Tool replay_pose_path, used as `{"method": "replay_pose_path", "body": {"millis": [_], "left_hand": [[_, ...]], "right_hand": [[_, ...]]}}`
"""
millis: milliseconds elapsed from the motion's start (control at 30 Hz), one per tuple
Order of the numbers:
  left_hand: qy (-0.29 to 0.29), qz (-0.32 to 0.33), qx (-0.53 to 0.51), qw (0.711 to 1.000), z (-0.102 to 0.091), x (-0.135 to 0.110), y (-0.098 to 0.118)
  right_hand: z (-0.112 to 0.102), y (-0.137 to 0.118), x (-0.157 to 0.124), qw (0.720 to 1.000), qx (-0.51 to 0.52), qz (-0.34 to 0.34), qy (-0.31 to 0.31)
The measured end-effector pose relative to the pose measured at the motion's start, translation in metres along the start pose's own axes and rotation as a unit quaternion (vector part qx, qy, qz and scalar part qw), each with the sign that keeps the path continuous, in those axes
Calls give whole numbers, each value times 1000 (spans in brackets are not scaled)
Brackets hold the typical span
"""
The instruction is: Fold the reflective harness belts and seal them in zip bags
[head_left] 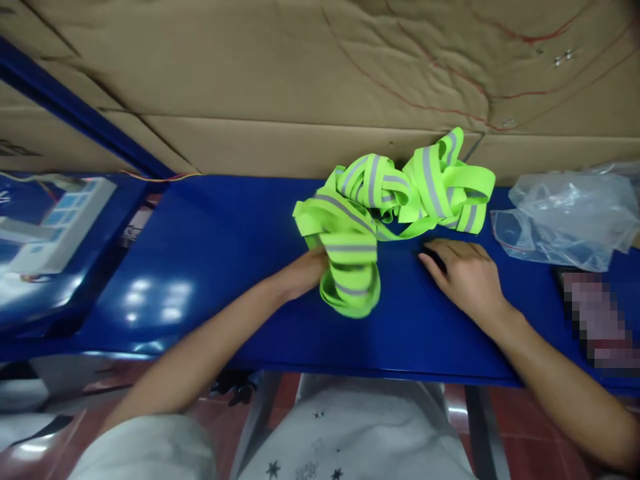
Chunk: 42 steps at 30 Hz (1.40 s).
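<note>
A long neon-yellow reflective webbing strap (350,248) with a grey stripe lies in loose folds across the blue table. My left hand (309,270) grips a folded part of it from the left; the fingertips are hidden under the loops, and that part looks slightly blurred. To the right, the rest of the strap forms a tangled heap against the cardboard. My right hand (467,277) rests on the table just below that heap, apart from it. Its thumb and fingers are spread apart, with a dark patch between them that I cannot make out.
Brown cardboard (250,60) with red wires stands along the back. A clear plastic bag (570,213) lies at the right, above a pixelated dark-edged object (597,320). At the left is a white-and-blue device (65,223). The blue table (200,267) ends close to my body.
</note>
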<state>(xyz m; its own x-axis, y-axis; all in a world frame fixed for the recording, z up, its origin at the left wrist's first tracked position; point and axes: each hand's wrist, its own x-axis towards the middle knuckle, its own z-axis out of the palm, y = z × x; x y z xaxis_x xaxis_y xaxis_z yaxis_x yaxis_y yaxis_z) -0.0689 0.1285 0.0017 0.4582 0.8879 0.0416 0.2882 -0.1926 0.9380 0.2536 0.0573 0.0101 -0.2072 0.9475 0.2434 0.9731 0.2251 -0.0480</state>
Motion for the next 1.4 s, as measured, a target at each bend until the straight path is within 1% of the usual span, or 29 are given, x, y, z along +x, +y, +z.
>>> {"method": "replay_pose_path", "body": {"millis": [33,67,133,167,233,267,333,367,433,533,600,667,733,833,900,967,1033,1100,1167,1233,1300,1333,1400], "left_hand": [[-37,-5,-14,999,10,-4,3],[-87,-12,-36,995,18,-8,6],[-198,-13,-84,976,25,-15,15],[-252,-4,-104,962,26,-17,20],[-353,20,-128,927,23,-20,28],[-391,30,-134,910,20,-20,30],[-433,35,-136,890,16,-20,32],[-435,31,-134,890,14,-20,32],[-402,11,-131,906,16,-21,30],[-335,-46,-161,927,26,-22,26],[-303,-79,-198,929,33,-24,25],[-299,-100,-215,924,37,-24,24],[-317,-113,-202,920,37,-24,22],[-336,-96,-164,923,28,-22,19],[-327,-63,-133,933,18,-20,20],[-314,-35,-90,944,8,-18,24],[-304,-28,-56,951,-2,-16,30],[-303,-34,-56,951,-10,-15,34],[-300,-46,-84,949,-14,-15,36],[-288,-60,-125,947,-12,-17,35],[-265,-86,-182,943,-6,-18,32],[-249,-101,-215,939,-2,-18,30],[-212,-138,-271,929,8,-18,26]], "right_hand": [[-4,-5,-2,1000,23,-11,17],[-8,-10,-4,997,53,-34,33],[-15,-23,-9,983,128,-122,49],[-18,-29,-12,970,161,-176,43],[-21,-39,-15,943,199,-266,1],[-20,-42,-17,935,204,-288,-27],[-16,-46,-18,931,202,-293,-79],[-13,-47,-18,931,203,-287,-97],[-7,-48,-18,930,213,-277,-113],[-3,-47,-18,925,255,-259,-110],[-3,-46,-17,916,309,-235,-98],[-3,-45,-16,900,374,-213,-75],[-4,-43,-14,882,431,-189,-38],[-8,-40,-15,872,468,-141,27],[-12,-37,-17,864,491,-94,71],[-17,-33,-19,842,526,-45,115],[-19,-27,-18,815,561,-2,147],[-19,-20,-15,803,576,45,148],[-16,-12,-9,803,577,90,120],[-12,-7,-3,815,563,105,91],[-7,-7,1,832,542,85,82],[-6,-8,1,841,529,69,88],[-5,-15,-2,857,498,36,127]]}}
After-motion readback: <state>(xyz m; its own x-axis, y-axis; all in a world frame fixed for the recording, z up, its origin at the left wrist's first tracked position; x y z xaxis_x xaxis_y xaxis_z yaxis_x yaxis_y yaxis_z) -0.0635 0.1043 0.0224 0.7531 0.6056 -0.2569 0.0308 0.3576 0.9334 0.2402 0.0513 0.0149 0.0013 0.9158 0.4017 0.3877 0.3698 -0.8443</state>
